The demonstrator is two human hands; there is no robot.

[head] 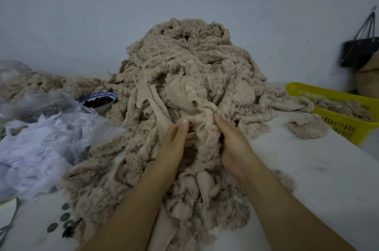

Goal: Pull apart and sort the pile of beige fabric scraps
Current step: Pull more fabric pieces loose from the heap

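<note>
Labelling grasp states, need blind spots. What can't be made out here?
Head view.
Fingers of left hand, right hand: buried in scrap pile, grip unclear.
Contents of bowl: dark, too small to identify.
Far end of yellow basket: cut off by right edge.
Blurred black bag: cut by right edge.

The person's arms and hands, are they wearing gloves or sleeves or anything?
No gloves: the left hand and right hand are bare. No sleeves show; both forearms are uncovered to the picture's edge. No watch, ring or bracelet visible.
</note>
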